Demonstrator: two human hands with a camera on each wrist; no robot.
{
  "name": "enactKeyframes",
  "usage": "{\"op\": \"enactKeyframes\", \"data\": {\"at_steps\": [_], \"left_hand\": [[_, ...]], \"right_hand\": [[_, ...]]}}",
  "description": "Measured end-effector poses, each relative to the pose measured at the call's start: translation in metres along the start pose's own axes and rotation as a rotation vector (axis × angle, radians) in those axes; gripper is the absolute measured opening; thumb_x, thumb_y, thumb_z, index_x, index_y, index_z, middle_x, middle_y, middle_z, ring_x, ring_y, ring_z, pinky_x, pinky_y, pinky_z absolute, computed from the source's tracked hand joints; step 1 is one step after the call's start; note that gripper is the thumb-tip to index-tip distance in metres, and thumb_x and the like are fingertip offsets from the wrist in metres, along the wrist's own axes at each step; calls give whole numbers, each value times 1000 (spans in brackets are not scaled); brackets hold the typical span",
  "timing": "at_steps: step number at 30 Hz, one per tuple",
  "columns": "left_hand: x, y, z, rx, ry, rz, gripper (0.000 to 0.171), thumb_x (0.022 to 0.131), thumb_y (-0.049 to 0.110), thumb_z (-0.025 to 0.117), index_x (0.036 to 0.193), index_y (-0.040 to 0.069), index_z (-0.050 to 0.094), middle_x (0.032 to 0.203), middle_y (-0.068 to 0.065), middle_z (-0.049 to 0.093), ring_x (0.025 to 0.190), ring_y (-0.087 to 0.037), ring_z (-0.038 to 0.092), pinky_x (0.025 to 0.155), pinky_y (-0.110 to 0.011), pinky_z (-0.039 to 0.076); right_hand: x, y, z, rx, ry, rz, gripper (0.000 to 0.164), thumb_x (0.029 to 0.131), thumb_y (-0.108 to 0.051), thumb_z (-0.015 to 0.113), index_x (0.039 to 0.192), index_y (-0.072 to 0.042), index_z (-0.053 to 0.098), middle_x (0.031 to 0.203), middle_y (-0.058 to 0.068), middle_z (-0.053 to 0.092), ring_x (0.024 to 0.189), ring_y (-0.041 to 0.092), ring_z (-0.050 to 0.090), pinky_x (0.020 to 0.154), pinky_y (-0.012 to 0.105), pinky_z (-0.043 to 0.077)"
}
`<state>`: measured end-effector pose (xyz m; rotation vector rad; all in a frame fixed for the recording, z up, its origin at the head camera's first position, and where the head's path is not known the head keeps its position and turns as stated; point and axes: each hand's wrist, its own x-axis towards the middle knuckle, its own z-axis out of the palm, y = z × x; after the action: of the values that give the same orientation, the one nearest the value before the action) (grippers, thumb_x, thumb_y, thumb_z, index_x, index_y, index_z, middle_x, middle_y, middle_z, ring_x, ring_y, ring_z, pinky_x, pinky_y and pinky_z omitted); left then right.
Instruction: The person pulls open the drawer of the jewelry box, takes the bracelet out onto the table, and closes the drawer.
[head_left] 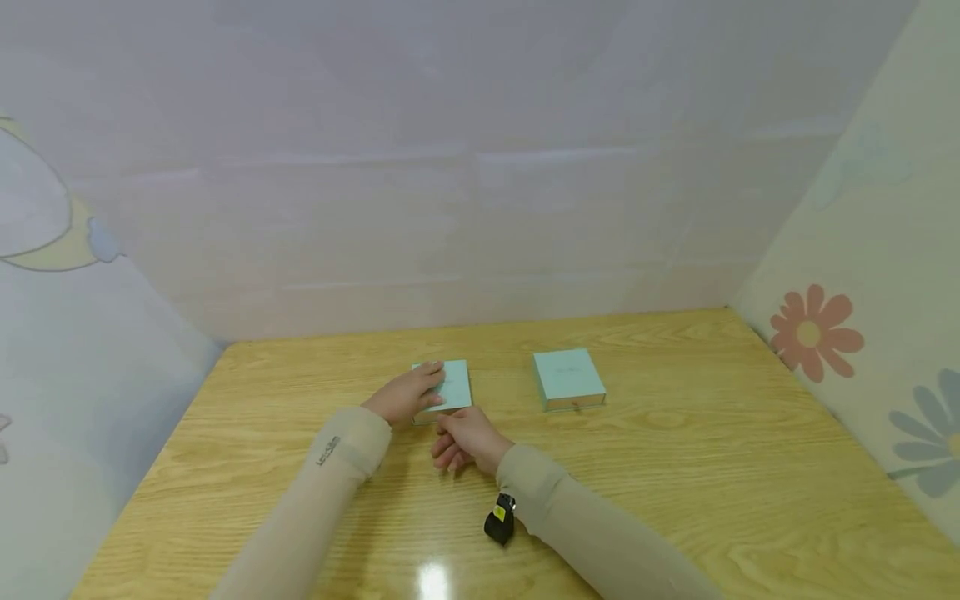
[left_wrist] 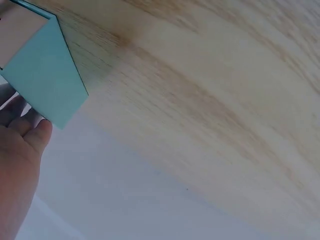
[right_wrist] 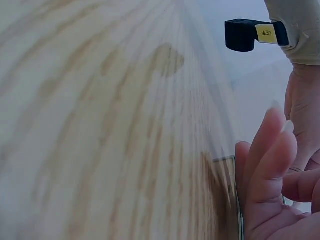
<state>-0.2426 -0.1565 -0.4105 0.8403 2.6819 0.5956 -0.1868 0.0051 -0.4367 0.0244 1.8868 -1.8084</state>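
A pale turquoise square box point(head_left: 456, 385) with a beige front lies left of the table's middle. My left hand point(head_left: 408, 393) rests across its top, fingers spread over the lid. From the left wrist view, the box's turquoise side point(left_wrist: 47, 75) shows, with the fingers along its upper edge. My right hand point(head_left: 472, 437) is at the box's front edge, thumb and index finger close together there and the other fingers loosely bent. Whether they pinch anything is hidden; in the right wrist view the fingers point(right_wrist: 270, 170) cover most of the box.
A second turquoise box point(head_left: 570, 375), with a small dark tab on its beige front, sits to the right. Both boxes are on a wood-grain table point(head_left: 675, 467). A pale wall point(head_left: 465, 208) rises behind, and a flower-patterned panel point(head_left: 862, 275) borders the right side.
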Motion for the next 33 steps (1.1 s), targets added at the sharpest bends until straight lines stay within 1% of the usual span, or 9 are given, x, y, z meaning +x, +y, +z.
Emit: {"op": "enactKeyframes", "data": {"at_steps": [6,12,16,21,23,26,33], "left_hand": [[2,-9,1,-41,-44,15,62,102,21,50,150,-7,25,158,-25,12,146,-41,3,116,-54,11],[1,-10,1,-73,-54,5,64,103,22,49,152,-7,20,159,-23,9,147,-38,0,117,-53,5],[2,-10,0,-109,-51,3,64,103,22,49,152,-6,20,160,-22,8,147,-36,-1,117,-53,4],[3,-15,3,-148,-48,-11,64,103,25,49,153,-2,21,161,-17,7,147,-32,-1,117,-52,6],[3,-17,4,-152,-48,-18,64,103,26,49,153,-1,21,161,-16,7,147,-31,-2,117,-52,7],[3,-18,4,-148,-35,-16,62,103,25,49,153,-2,22,161,-16,9,147,-32,0,117,-53,8],[3,-13,1,-144,-28,-4,60,104,22,48,151,-5,23,160,-19,10,147,-34,1,117,-52,8]], "right_hand": [[2,1,2,-2,-7,5,30,105,-13,43,103,11,61,68,9,65,47,8,59,41,17,45],[2,-1,1,1,-11,3,30,105,-14,43,105,11,60,68,9,65,47,8,58,41,17,45],[2,-2,1,8,-8,6,30,105,-13,43,106,11,60,68,9,65,46,7,58,41,17,45],[5,1,0,18,-4,10,29,105,-13,43,103,10,60,66,7,64,46,7,58,40,17,45],[6,1,1,23,-6,13,29,105,-13,43,103,10,60,66,7,64,46,6,58,40,17,45],[8,2,1,33,-5,16,29,105,-13,44,103,10,60,66,7,64,46,6,58,41,16,45],[9,2,2,65,19,21,27,105,-10,43,107,11,60,65,7,64,46,6,58,41,17,45]]}}
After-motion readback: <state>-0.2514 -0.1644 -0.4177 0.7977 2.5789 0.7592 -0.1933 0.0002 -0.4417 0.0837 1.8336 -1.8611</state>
